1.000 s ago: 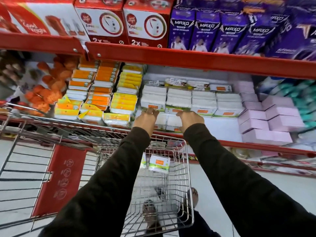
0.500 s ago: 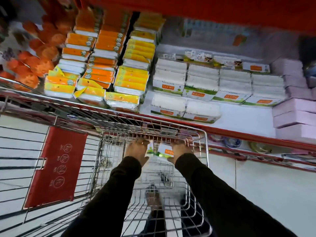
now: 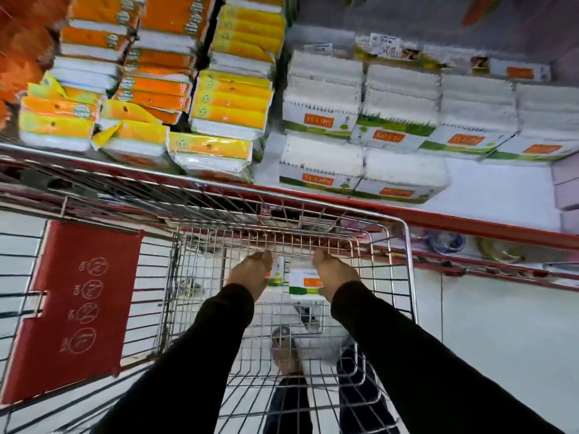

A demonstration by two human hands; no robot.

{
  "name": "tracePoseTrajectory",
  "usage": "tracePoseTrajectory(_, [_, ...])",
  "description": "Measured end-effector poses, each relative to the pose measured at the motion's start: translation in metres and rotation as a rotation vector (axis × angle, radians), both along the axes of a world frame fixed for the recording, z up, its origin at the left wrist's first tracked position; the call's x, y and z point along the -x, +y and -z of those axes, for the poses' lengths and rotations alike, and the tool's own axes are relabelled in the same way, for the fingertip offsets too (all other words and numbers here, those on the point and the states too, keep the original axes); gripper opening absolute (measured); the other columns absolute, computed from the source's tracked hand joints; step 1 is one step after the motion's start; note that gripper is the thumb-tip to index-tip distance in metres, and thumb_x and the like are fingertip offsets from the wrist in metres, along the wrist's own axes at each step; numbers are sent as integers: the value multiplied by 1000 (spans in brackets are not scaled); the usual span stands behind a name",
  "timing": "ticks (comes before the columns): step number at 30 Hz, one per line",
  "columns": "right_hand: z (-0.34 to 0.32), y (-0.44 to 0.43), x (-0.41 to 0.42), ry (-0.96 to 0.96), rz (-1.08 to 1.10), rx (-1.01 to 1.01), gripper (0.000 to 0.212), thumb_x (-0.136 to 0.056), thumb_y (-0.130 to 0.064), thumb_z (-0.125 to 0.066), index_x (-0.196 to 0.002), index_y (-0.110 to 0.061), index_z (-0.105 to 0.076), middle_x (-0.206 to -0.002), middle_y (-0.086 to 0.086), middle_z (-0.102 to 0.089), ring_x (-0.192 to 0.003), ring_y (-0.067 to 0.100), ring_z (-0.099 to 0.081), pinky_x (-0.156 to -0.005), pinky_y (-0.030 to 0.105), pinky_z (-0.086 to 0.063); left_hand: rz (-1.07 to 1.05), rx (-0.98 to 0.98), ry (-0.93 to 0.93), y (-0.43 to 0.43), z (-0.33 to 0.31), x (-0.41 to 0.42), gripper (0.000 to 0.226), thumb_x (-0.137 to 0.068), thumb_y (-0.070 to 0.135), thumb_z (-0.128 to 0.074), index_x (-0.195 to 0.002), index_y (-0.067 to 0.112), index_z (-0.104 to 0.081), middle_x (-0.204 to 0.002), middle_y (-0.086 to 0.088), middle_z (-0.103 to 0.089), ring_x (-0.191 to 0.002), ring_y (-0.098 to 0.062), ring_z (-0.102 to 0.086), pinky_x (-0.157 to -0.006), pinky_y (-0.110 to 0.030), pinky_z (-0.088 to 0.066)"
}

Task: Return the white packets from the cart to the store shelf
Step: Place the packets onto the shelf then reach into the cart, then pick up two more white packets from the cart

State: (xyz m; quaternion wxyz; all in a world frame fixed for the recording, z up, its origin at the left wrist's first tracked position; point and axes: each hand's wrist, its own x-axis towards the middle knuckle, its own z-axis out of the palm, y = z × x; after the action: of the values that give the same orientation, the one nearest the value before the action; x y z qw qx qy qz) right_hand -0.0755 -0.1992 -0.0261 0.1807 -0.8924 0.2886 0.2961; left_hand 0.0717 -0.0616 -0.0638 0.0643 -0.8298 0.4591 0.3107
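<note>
Two white packets with green and orange labels stand inside the wire cart [image 3: 406, 245] near its front wall. My left hand [image 3: 250, 274] closes around the narrow, edge-on packet [image 3: 277, 272]. My right hand [image 3: 337, 277] closes around the broader packet [image 3: 304, 284] beside it. Both hands are seen from the back, so the fingertips are hidden. Above the cart, on the store shelf [image 3: 495, 186], lie stacks of the same white packets [image 3: 322, 98], with two more in the front row [image 3: 319, 164].
Yellow and orange packets [image 3: 228, 98] fill the shelf to the left of the white ones. Pink boxes [image 3: 567, 183] sit at the far right. The shelf's red front edge [image 3: 470, 221] runs just past the cart. A red seat flap [image 3: 75, 308] hangs on the left.
Both hands have left the shelf's white packets and dropped into the cart, onto the two packets there. The camera has tilted down, so the upper shelf is out of view.
</note>
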Motion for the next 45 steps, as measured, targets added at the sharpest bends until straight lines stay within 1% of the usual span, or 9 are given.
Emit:
tracePoseTrajectory(2, [-3,5,1,-15,-13,32,58,-87,0,-63,-135,-5,-31,-110,12,-65,-93,29,-68,-73,36,-57,-67,23,33,4,-2,5,47,-91,17,-63,-132,13,-39,-124,-11,-62,-105,-29,-65,-80,-37,-57])
tracePoseTrajectory(7, [-2,9,3,-45,-18,84,54,-88,4,-58,-136,-5,-37,-107,12,-67,-89,29,-70,-72,37,-59,-36,-32,105,-1,5,-13,76,-86,32,-72,-147,9,-34,-149,-12,-44,-135,-28,-46,-112,-37,-42])
tracePoseTrajectory(10, [-1,9,1,-65,-20,90,54,-87,7,-57,-137,-5,-39,-112,13,-66,-93,29,-70,-76,38,-60,-43,-101,163,-2,2,-22,70,-81,33,-76,-137,9,-42,-139,-14,-52,-124,-30,-54,-104,-38,-48])
tracePoseTrajectory(13, [-4,11,2,-62,-51,112,57,-86,5,-63,-139,-8,-45,-121,11,-62,-98,27,-69,-78,37,-60,-2,-120,158,0,-3,-19,83,-81,32,-76,-143,3,-28,-135,-18,-56,-121,-33,-58,-100,-39,-51])
tracePoseTrajectory(20, [-42,19,12,-16,-3,105,28,-90,-7,-64,-118,-13,-63,-112,8,-65,-97,28,-68,-82,37,-59,-34,-102,34,17,-48,5,66,-82,32,-76,-133,13,-39,-102,-8,-73,-91,-28,-70,-75,-37,-60])
tracePoseTrajectory(26, [-120,18,29,-80,127,60,28,-87,-12,-68,-115,-15,-65,-111,7,-69,-102,26,-68,-83,36,-56,-89,-68,-193,24,-141,32,39,-92,36,-65,-125,17,-59,-110,-4,-70,-97,-19,-68,-80,-28,-54])
tracePoseTrajectory(30, [-185,11,50,-185,179,82,35,-85,-16,-69,-119,-24,-66,-114,6,-70,-106,25,-67,-86,34,-57,-53,35,-307,21,-213,52,44,-91,44,-63,-130,26,-58,-125,0,-64,-109,-19,-64,-90,-32,-52])
tracePoseTrajectory(38, [-304,-35,133,-352,326,221,37,-80,-15,-70,-112,-34,-71,-108,-1,-73,-108,23,-67,-84,32,-56,-25,332,-332,-17,-326,105,51,-84,38,-73,-131,35,-56,-126,5,-63,-110,-21,-65,-87,-35,-56])
tracePoseTrajectory(45, [-336,-111,191,-314,355,363,47,-76,-18,-74,-120,-32,-67,-117,-3,-70,-112,21,-62,-93,30,-51,75,453,-287,-100,-354,164,52,-87,36,-69,-135,37,-51,-129,6,-61,-114,-21,-62,-87,-34,-56])
